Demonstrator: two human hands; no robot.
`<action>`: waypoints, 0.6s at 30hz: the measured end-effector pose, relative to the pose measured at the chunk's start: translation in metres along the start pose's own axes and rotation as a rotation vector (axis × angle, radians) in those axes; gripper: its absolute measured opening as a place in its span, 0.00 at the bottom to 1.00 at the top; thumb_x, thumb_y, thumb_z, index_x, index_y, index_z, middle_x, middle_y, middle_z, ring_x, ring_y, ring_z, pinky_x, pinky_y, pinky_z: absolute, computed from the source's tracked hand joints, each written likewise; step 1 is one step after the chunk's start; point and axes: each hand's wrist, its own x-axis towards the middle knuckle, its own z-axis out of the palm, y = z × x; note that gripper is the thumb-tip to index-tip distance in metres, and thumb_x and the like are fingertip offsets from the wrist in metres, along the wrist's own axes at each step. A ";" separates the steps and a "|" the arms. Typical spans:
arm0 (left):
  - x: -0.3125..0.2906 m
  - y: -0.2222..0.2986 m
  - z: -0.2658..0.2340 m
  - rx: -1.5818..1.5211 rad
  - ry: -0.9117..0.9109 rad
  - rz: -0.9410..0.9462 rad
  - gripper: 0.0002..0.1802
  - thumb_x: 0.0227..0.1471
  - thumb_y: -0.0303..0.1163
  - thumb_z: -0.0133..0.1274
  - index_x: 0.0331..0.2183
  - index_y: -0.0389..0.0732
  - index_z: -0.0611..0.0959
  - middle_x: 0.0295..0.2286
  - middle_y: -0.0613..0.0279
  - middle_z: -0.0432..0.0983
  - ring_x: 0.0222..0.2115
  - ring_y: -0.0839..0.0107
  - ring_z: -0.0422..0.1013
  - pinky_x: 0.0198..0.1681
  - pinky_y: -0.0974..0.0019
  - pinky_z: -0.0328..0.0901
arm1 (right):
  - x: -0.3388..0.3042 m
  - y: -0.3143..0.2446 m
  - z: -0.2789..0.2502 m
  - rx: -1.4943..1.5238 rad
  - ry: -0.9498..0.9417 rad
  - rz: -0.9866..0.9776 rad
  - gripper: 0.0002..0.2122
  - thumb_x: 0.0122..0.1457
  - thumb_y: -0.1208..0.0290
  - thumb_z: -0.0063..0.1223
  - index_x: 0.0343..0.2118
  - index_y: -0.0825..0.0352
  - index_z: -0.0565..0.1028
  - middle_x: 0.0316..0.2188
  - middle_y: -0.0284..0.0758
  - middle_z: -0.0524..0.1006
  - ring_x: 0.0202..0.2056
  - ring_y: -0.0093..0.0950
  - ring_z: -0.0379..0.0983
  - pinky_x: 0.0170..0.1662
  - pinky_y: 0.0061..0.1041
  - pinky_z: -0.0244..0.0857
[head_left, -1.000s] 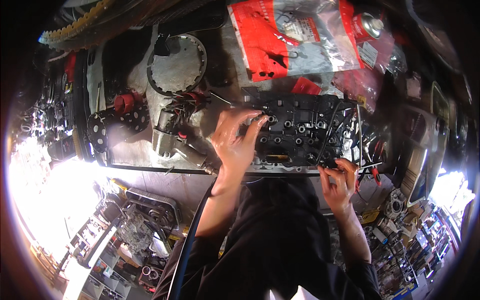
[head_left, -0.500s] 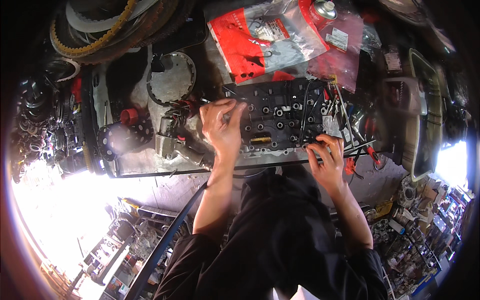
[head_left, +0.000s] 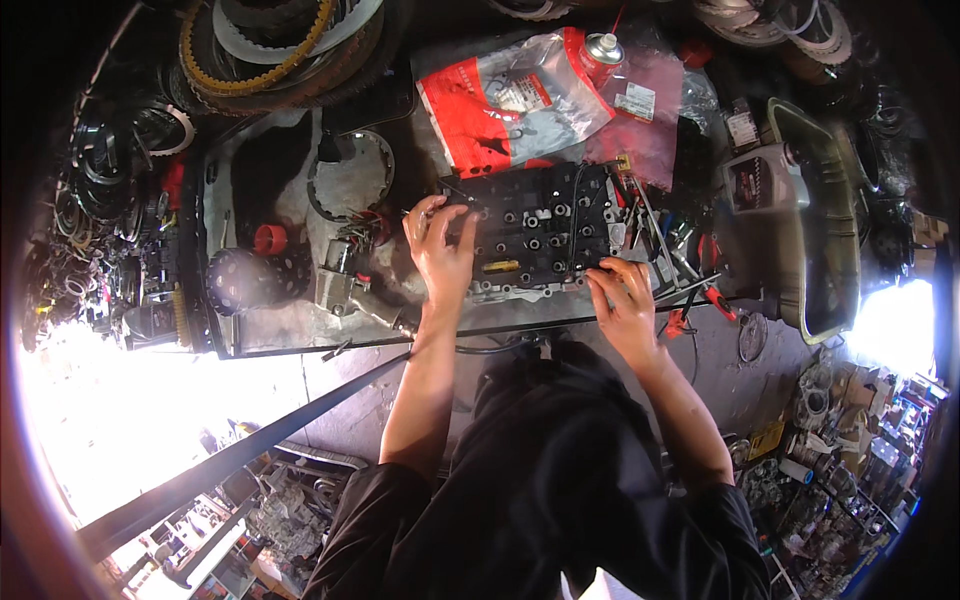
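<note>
A black valve body with round sockets and a pale metal lower edge lies flat on the bench in front of me. At its left end is my left hand, fingers curved and apart, thumb by the plate's edge; nothing shows between them. My right hand is at the lower right corner, thumb and forefinger close together at the edge. Whatever sits between those fingertips is too small to make out. A thin dark cable runs across the right part of the valve body, and a yellow-brown part sits near its lower edge.
Behind lie a red-and-clear plastic bag and a spray can. Hand tools crowd the right side, near a metal pan. To the left are a metal ring, a grey metal part and a red ring.
The view has shifted, so the bench things appear displaced. Both hands stay at the same ends of the valve body; the left fingers look a little more spread.
</note>
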 end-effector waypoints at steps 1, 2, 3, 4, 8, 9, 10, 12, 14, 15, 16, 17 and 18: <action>-0.002 -0.001 0.001 -0.005 0.012 -0.010 0.12 0.42 0.24 0.71 0.33 0.41 0.87 0.43 0.60 0.77 0.45 0.60 0.71 0.48 0.62 0.68 | -0.001 0.001 0.000 -0.008 0.003 -0.002 0.12 0.51 0.84 0.66 0.38 0.67 0.82 0.42 0.37 0.77 0.36 0.35 0.72 0.39 0.32 0.69; -0.004 -0.001 0.002 -0.021 0.023 -0.026 0.12 0.42 0.24 0.71 0.32 0.41 0.87 0.43 0.60 0.77 0.45 0.60 0.71 0.48 0.61 0.68 | -0.002 0.002 0.001 -0.016 0.016 -0.029 0.12 0.50 0.84 0.67 0.38 0.67 0.81 0.42 0.37 0.77 0.36 0.35 0.72 0.39 0.32 0.69; -0.005 -0.002 0.002 -0.006 0.022 -0.010 0.12 0.42 0.24 0.71 0.32 0.41 0.87 0.44 0.59 0.77 0.45 0.60 0.71 0.48 0.60 0.68 | -0.003 0.003 0.002 -0.012 0.023 -0.040 0.12 0.50 0.84 0.67 0.38 0.67 0.81 0.42 0.37 0.77 0.36 0.35 0.72 0.39 0.32 0.69; -0.005 -0.003 0.002 -0.002 0.023 0.003 0.12 0.42 0.24 0.71 0.32 0.41 0.87 0.44 0.59 0.77 0.45 0.60 0.71 0.49 0.59 0.68 | -0.004 0.004 0.003 -0.007 0.029 -0.053 0.13 0.50 0.85 0.67 0.38 0.67 0.81 0.42 0.37 0.77 0.36 0.35 0.72 0.38 0.32 0.69; -0.005 -0.005 0.002 -0.003 0.009 0.069 0.11 0.44 0.23 0.70 0.34 0.43 0.88 0.45 0.59 0.76 0.45 0.60 0.71 0.49 0.59 0.68 | -0.008 0.009 0.006 -0.027 0.045 -0.112 0.13 0.50 0.83 0.67 0.38 0.66 0.80 0.43 0.38 0.77 0.36 0.36 0.72 0.38 0.33 0.69; -0.005 -0.006 0.002 0.008 -0.007 0.075 0.12 0.45 0.22 0.68 0.35 0.44 0.88 0.45 0.59 0.75 0.45 0.60 0.71 0.49 0.59 0.68 | -0.009 0.010 0.007 -0.036 0.049 -0.112 0.13 0.50 0.83 0.67 0.38 0.66 0.79 0.43 0.38 0.76 0.36 0.36 0.72 0.38 0.33 0.69; -0.006 -0.006 0.002 0.016 -0.003 0.088 0.11 0.45 0.22 0.67 0.34 0.45 0.88 0.45 0.59 0.75 0.45 0.58 0.70 0.47 0.58 0.68 | -0.009 0.010 0.008 -0.041 0.051 -0.112 0.12 0.50 0.81 0.68 0.37 0.65 0.78 0.43 0.38 0.75 0.36 0.36 0.72 0.38 0.33 0.69; -0.007 -0.005 0.003 0.014 0.002 0.107 0.13 0.45 0.22 0.65 0.36 0.45 0.87 0.45 0.57 0.74 0.46 0.55 0.69 0.47 0.56 0.67 | -0.009 0.009 0.008 -0.044 0.044 -0.123 0.11 0.51 0.79 0.69 0.36 0.65 0.78 0.43 0.38 0.75 0.35 0.36 0.71 0.37 0.33 0.68; -0.008 -0.005 0.003 0.042 0.015 0.121 0.14 0.45 0.22 0.65 0.37 0.45 0.86 0.45 0.57 0.73 0.45 0.55 0.69 0.48 0.55 0.66 | -0.008 0.007 0.006 -0.028 0.021 -0.118 0.12 0.51 0.76 0.70 0.36 0.65 0.77 0.43 0.38 0.73 0.36 0.37 0.70 0.38 0.34 0.68; -0.008 -0.005 0.003 0.054 0.024 0.133 0.14 0.45 0.22 0.65 0.37 0.45 0.85 0.45 0.56 0.73 0.45 0.54 0.69 0.49 0.54 0.66 | -0.007 0.006 0.005 -0.037 0.006 -0.103 0.12 0.51 0.75 0.70 0.36 0.65 0.77 0.43 0.38 0.73 0.37 0.39 0.71 0.38 0.35 0.69; -0.008 -0.005 0.003 0.032 0.042 0.115 0.14 0.45 0.24 0.67 0.37 0.45 0.84 0.45 0.56 0.73 0.44 0.54 0.69 0.50 0.52 0.65 | -0.005 0.005 0.004 -0.037 0.005 -0.099 0.12 0.52 0.75 0.70 0.36 0.65 0.77 0.43 0.38 0.73 0.38 0.40 0.71 0.37 0.36 0.70; -0.008 -0.006 0.003 0.047 0.041 0.139 0.13 0.45 0.25 0.67 0.36 0.44 0.84 0.45 0.56 0.73 0.44 0.54 0.69 0.50 0.52 0.65 | -0.004 0.005 0.002 -0.033 -0.012 -0.071 0.11 0.52 0.74 0.69 0.36 0.65 0.77 0.44 0.38 0.72 0.39 0.42 0.72 0.37 0.37 0.71; -0.008 -0.006 0.004 0.058 0.040 0.139 0.13 0.45 0.25 0.68 0.35 0.44 0.84 0.45 0.56 0.73 0.43 0.54 0.70 0.49 0.52 0.65 | -0.003 0.005 0.000 -0.048 -0.007 -0.084 0.11 0.53 0.75 0.67 0.38 0.65 0.78 0.45 0.38 0.72 0.40 0.42 0.72 0.38 0.37 0.72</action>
